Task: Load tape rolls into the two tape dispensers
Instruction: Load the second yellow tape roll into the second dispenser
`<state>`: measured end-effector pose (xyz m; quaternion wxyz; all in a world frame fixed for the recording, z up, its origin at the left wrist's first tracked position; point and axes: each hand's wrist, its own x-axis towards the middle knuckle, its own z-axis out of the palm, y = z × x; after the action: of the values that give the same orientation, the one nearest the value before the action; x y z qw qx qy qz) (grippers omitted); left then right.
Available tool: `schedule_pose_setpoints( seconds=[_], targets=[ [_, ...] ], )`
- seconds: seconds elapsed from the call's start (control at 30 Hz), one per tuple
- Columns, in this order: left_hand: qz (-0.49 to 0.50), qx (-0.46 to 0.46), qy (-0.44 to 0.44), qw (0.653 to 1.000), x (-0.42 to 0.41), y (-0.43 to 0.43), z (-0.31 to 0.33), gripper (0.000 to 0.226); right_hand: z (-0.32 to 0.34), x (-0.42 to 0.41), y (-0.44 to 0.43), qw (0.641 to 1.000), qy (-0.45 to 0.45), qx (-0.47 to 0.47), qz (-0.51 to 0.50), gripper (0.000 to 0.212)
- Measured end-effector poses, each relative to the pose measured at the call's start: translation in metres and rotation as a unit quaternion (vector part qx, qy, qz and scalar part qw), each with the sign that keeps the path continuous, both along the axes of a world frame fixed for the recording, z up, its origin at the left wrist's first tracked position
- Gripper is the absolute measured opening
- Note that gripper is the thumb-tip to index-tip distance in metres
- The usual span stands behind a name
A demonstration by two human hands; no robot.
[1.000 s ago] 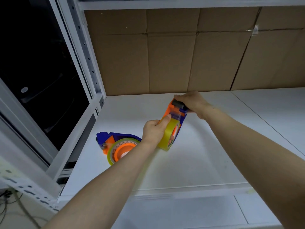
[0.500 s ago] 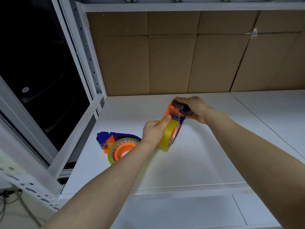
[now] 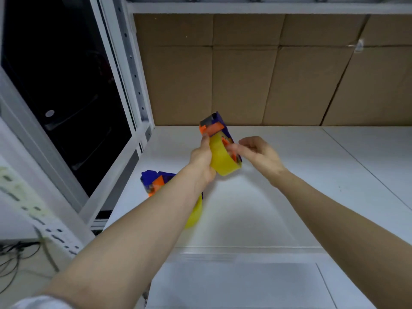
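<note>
My left hand point(image 3: 201, 161) grips a yellow tape roll point(image 3: 219, 159) seated in a purple and orange tape dispenser point(image 3: 214, 127), holding both upright above the white table point(image 3: 312, 186). My right hand point(image 3: 258, 157) is just right of the roll, fingers loosely curled, with blurred fingertips at the roll's orange hub. A second purple and orange dispenser point(image 3: 153, 181) lies on the table behind my left forearm. Part of its yellow roll point(image 3: 194, 216) shows below the arm.
Cardboard panels point(image 3: 245, 81) form the back wall. A white perforated upright point(image 3: 131, 70) and a dark glass pane point(image 3: 66, 74) stand at the left. A white shelf point(image 3: 267, 6) runs overhead. Cables lie on the floor at lower left.
My right hand let go of the dispenser's head and came to the roll's right side. My left hand raised the dispenser and turned it upright. The view shifted, so my forearm now covers the second dispenser.
</note>
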<state>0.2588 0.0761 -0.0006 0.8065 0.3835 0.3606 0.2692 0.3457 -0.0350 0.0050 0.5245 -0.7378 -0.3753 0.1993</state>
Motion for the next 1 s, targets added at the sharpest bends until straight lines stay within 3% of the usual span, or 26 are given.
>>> schedule_pose_setpoints(
  seconds=[0.13, 0.3, 0.43, 0.63, 0.8, 0.9, 1.0],
  targets=[
    [-0.022, -0.027, -0.027, 0.999, -0.009, 0.015, 0.002, 0.071, -0.002, -0.007, 0.003, 0.979, -0.158, -0.078, 0.107, 0.049],
    [-0.016, -0.058, -0.068, 0.996, -0.029, 0.024, 0.009, 0.065, -0.005, -0.012, 0.023, 0.939, -0.306, -0.033, 0.151, 0.045],
    [-0.031, -0.014, -0.095, 0.995, -0.047, 0.028, 0.018, 0.064, -0.005, -0.023, 0.039, 0.946, -0.289, 0.001, 0.146, 0.041],
    [-0.056, 0.057, -0.068, 0.995, -0.067, 0.029, 0.027, 0.05, -0.012, -0.039, 0.049, 0.964, -0.225, 0.029, 0.136, 0.033],
    [0.007, 0.124, 0.128, 0.984, -0.075, 0.036, 0.027, 0.041, -0.007, -0.026, 0.056, 0.937, -0.304, -0.054, 0.163, 0.035],
    [0.094, 0.169, 0.193, 0.962, -0.083, 0.05, 0.021, 0.027, -0.005, -0.019, 0.068, 0.901, -0.364, -0.16, 0.173, 0.038],
    [0.119, 0.251, 0.256, 0.926, -0.091, 0.061, 0.012, 0.012, -0.01, -0.025, 0.076, 0.866, -0.411, -0.235, 0.162, 0.044]
  ],
)
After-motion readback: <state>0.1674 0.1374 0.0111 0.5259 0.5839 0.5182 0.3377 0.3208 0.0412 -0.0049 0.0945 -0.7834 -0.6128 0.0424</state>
